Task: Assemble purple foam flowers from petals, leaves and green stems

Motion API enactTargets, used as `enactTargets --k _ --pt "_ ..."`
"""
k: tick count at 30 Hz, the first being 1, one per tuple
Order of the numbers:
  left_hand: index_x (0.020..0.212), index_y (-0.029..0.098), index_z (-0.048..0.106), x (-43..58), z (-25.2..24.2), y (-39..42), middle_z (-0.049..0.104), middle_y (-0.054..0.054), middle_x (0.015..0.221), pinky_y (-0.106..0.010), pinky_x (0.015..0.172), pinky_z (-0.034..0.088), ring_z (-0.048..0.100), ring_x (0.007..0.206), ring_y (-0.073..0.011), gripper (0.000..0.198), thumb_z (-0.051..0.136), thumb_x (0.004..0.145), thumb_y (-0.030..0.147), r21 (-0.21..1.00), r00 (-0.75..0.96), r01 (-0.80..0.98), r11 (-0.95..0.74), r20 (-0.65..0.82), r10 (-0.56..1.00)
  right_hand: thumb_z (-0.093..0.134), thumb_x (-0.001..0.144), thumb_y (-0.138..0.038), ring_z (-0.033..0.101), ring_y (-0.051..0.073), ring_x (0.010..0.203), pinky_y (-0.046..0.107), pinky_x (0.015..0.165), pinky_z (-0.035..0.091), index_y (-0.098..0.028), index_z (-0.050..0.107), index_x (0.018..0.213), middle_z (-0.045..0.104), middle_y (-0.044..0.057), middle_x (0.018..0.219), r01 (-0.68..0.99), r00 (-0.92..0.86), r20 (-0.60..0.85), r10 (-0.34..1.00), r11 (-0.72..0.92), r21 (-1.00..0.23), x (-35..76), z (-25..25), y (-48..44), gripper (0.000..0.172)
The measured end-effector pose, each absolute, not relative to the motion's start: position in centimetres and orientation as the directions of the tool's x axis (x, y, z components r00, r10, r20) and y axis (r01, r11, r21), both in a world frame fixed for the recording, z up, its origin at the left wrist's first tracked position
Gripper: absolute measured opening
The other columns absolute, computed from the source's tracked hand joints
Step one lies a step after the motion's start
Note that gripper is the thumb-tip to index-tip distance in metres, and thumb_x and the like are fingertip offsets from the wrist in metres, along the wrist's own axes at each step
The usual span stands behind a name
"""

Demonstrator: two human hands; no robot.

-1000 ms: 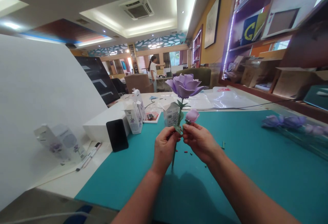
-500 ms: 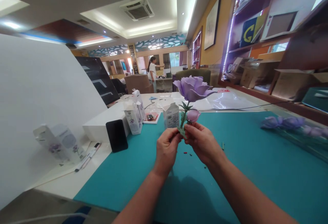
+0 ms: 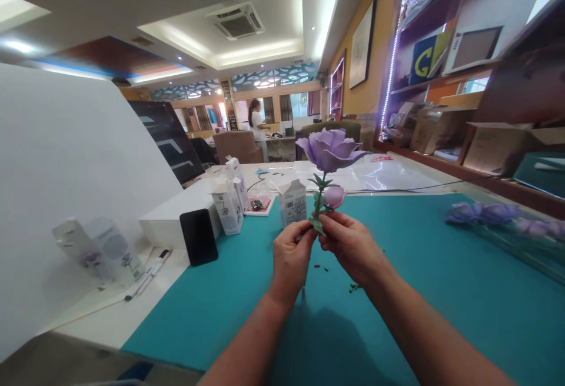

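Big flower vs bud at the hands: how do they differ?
Size: the big flower is much wider than the bud.
Shape: the big flower's petals flare outward; the bud's are closed into a rounded form.
Colour: the big flower is purple, the bud paler and pinker.
Height: the big flower stands above the bud, which sits just over the right hand.
Shared: both point upward.
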State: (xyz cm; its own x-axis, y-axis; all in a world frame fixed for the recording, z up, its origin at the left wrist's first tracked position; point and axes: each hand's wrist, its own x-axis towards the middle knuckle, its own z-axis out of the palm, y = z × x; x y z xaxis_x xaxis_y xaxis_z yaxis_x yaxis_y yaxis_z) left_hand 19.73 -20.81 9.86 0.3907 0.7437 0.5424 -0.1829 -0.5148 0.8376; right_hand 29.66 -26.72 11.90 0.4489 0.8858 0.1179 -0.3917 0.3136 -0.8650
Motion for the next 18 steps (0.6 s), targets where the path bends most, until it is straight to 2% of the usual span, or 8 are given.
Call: enactTargets --k 4,7,11,14,16,18 --pt "0.078 0.016 0.071 20.1 9.9 -20.8 0.063 -0.001 0.069 -0.023 0.064 0.047 0.056 0.070 -0.0138 0.019 0.056 0.080 0.027 0.839 0.419 -0.128 -0.528 0.528 0.738 0.083 0.052 -0.039 0.051 0.008 0.050 0.022 0.048 0.040 -0.015 0.070 0.075 0.062 -0.001 0.058 -0.375 0.454 0.114 0.883 0.306 -0.875 30.5 11.7 -26.7 0.036" --pt "0.077 0.017 0.070 20.5 9.9 -20.9 0.062 0.000 0.069 -0.022 0.059 0.047 0.055 0.065 -0.0123 0.018 0.054 0.080 0.027 0.853 0.434 -0.099 -0.512 0.500 0.749 0.083 0.051 -0.041 0.050 0.009 0.053 0.024 0.052 0.039 -0.016 0.070 0.073 0.063 -0.001 0.062 -0.324 0.474 0.105 0.874 0.284 -0.902 31.1 11.7 -26.8 0.036" --pt "0.072 0.017 0.066 21.0 10.0 -21.0 0.060 0.001 0.068 -0.022 0.058 0.046 0.055 0.064 -0.0120 0.016 0.055 0.079 0.026 0.851 0.434 -0.069 -0.520 0.495 0.753 0.077 0.059 -0.048 0.054 0.013 0.069 0.026 0.063 0.039 -0.020 0.071 0.077 0.066 0.000 0.075 -0.132 0.517 0.143 0.844 0.244 -0.961 31.8 11.5 -27.1 0.033" --pt "0.070 0.017 0.066 21.2 10.1 -21.0 0.060 0.001 0.068 -0.022 0.060 0.044 0.055 0.066 -0.0119 0.017 0.056 0.079 0.027 0.819 0.425 -0.039 -0.572 0.532 0.732 0.070 0.067 -0.052 0.057 0.017 0.084 0.029 0.072 0.041 -0.023 0.070 0.088 0.067 0.002 0.088 -0.102 0.480 0.161 0.862 0.237 -0.966 31.9 11.0 -27.3 0.037" --pt "0.072 0.017 0.067 21.2 10.2 -21.0 0.061 0.001 0.070 -0.022 0.061 0.042 0.054 0.067 -0.0118 0.015 0.056 0.080 0.026 0.798 0.430 -0.028 -0.602 0.553 0.714 0.067 0.070 -0.054 0.057 0.017 0.085 0.029 0.072 0.043 -0.023 0.067 0.095 0.066 0.002 0.090 -0.118 0.453 0.169 0.876 0.247 -0.962 31.8 10.6 -27.4 0.040" --pt "0.071 0.017 0.066 21.2 10.3 -21.1 0.060 0.001 0.070 -0.022 0.062 0.042 0.054 0.066 -0.0113 0.015 0.055 0.081 0.023 0.774 0.443 -0.022 -0.632 0.575 0.688 0.064 0.072 -0.056 0.056 0.015 0.077 0.028 0.068 0.043 -0.023 0.065 0.097 0.064 0.001 0.085 -0.105 0.436 0.194 0.879 0.264 -0.959 31.6 10.4 -27.5 0.042"
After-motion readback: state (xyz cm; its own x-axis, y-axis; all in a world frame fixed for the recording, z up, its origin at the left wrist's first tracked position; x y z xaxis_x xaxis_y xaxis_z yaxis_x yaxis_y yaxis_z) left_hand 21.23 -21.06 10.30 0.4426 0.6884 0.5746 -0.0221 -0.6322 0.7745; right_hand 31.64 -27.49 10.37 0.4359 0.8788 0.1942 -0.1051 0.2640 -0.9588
